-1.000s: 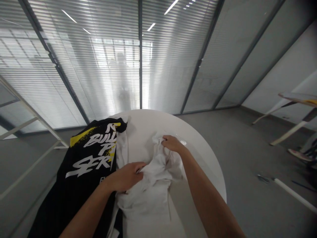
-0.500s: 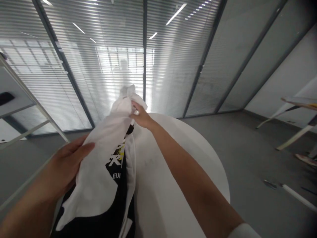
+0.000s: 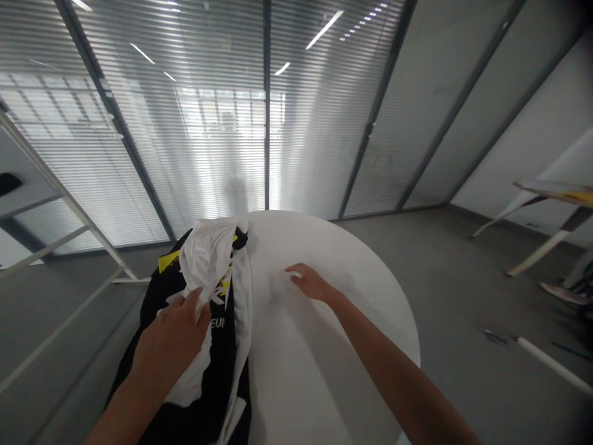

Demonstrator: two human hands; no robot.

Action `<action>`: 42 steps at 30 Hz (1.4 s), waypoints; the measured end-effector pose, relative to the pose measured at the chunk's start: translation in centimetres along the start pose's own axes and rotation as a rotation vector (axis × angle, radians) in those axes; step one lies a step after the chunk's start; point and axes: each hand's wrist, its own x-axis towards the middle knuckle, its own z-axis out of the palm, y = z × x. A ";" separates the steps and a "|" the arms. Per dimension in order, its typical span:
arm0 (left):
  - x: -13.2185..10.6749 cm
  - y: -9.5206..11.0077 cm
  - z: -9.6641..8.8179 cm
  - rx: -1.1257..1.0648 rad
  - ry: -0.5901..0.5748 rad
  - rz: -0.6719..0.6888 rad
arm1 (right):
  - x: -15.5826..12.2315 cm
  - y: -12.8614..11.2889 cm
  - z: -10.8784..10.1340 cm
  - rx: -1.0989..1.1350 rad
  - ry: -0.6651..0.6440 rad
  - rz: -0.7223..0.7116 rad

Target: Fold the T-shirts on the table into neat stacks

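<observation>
A black and white shirt (image 3: 223, 357) with yellow patches and white lettering lies partly folded on the left part of a round white table (image 3: 296, 364). Its white section is bunched and wrinkled on top of the black cloth. My left hand (image 3: 173, 334) is closed on this white fabric, thumb toward the lettering; its fingertips are partly hidden in the cloth. Over the middle of the tabletop, to the right of the shirt, my right hand (image 3: 311, 282) holds nothing, with thumb and fingers apart.
Glass partitions with blinds (image 3: 315, 142) stand beyond the table. At the left is a white metal frame (image 3: 76, 210). On the right are a table with pale legs (image 3: 540, 250) and a white pole (image 3: 551, 363) near the floor. Part of a shoe (image 3: 563, 293) shows at the right edge.
My right hand has let go of the raised white cloth and moved right and down. The cloth has dropped onto the shirt. My left hand has shifted right, over the fabric.
</observation>
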 end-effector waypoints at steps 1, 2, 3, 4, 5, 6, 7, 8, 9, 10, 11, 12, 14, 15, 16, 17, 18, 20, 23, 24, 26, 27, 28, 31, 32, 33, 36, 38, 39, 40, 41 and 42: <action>0.1 1.2 -0.4 -0.023 0.062 0.022 | -1.1 0.6 -1.0 -0.008 0.031 0.026; 0.3 2.6 -0.7 -0.048 0.104 0.066 | -2.1 1.0 -2.0 -0.023 0.058 0.044; 0.5 4.1 -0.8 -0.078 0.142 0.131 | -3.1 1.3 -2.9 -0.044 0.085 0.054; 0.7 5.6 -0.6 -0.106 0.178 0.209 | -4.0 1.6 -3.7 -0.074 0.109 0.057; 0.9 7.2 -0.2 -0.116 0.209 0.280 | -4.9 1.7 -4.3 -0.112 0.129 0.055; 1.1 8.7 0.4 -0.114 0.243 0.336 | -5.7 1.8 -4.7 -0.159 0.143 0.054; 1.2 10.1 1.2 -0.104 0.266 0.395 | -6.5 1.8 -5.0 -0.218 0.151 0.065; 1.3 11.2 2.3 -0.093 0.264 0.465 | -7.3 1.8 -5.1 -0.285 0.150 0.092; 1.4 12.1 3.6 -0.085 0.247 0.529 | -8.0 1.8 -4.9 -0.357 0.141 0.130; 1.4 12.7 5.0 -0.080 0.217 0.567 | -8.8 1.9 -4.7 -0.427 0.122 0.173; 1.5 13.1 6.5 -0.079 0.187 0.564 | -9.5 1.9 -4.3 -0.490 0.099 0.210; 1.5 13.2 8.1 -0.076 0.149 0.534 | -10.2 2.0 -3.8 -0.543 0.078 0.235; 1.7 12.8 11.0 -0.070 0.064 0.474 | -11.4 2.3 -2.8 -0.624 0.036 0.250; 1.7 12.5 12.3 -0.062 0.029 0.457 | -11.9 2.5 -2.4 -0.654 0.020 0.252; 1.7 12.2 13.3 -0.051 0.005 0.437 | -12.3 2.8 -1.9 -0.679 0.009 0.254; 1.7 12.0 14.0 -0.041 -0.012 0.424 | -12.5 3.0 -1.6 -0.699 0.003 0.258; 1.7 11.9 14.5 -0.032 -0.022 0.416 | -12.7 3.1 -1.3 -0.714 0.000 0.260; 1.7 11.8 15.0 -0.025 -0.028 0.415 | -12.9 3.4 -1.1 -0.724 0.005 0.254; 1.6 12.0 14.7 -0.043 -0.048 0.449 | -12.9 3.7 -1.0 -0.703 0.008 0.235; 1.6 12.1 14.4 -0.053 -0.064 0.469 | -12.8 3.7 -1.1 -0.691 0.008 0.230; 1.5 12.2 13.9 -0.072 -0.113 0.510 | -12.9 3.8 -1.0 -0.671 0.020 0.225; 1.5 12.2 13.7 -0.078 -0.142 0.523 | -12.9 3.9 -1.0 -0.666 0.028 0.223; 1.5 12.3 13.5 -0.081 -0.169 0.529 | -12.9 3.9 -1.0 -0.663 0.034 0.223; 1.5 12.3 13.1 -0.082 -0.222 0.512 | -12.9 4.0 -0.9 -0.660 0.036 0.229; 1.5 12.3 13.1 -0.081 -0.228 0.507 | -12.9 4.0 -0.9 -0.660 0.033 0.232; 1.5 12.3 13.1 -0.081 -0.231 0.502 | -12.9 4.0 -0.9 -0.663 0.032 0.234; 1.6 12.4 13.2 -0.080 -0.223 0.476 | -12.8 4.0 -0.9 -0.670 0.033 0.229; 1.6 12.5 13.3 -0.076 -0.212 0.456 | -12.9 4.0 -0.9 -0.671 0.034 0.226; 1.6 12.5 13.3 -0.075 -0.207 0.450 | -12.9 4.0 -0.9 -0.673 0.036 0.223; 1.6 12.5 13.3 -0.074 -0.206 0.449 | -12.9 4.0 -0.9 -0.676 0.042 0.218; 1.6 12.5 13.3 -0.073 -0.209 0.452 | -13.0 4.0 -0.9 -0.680 0.049 0.214; 1.6 12.5 13.3 -0.072 -0.213 0.456 | -13.0 4.0 -0.9 -0.683 0.055 0.209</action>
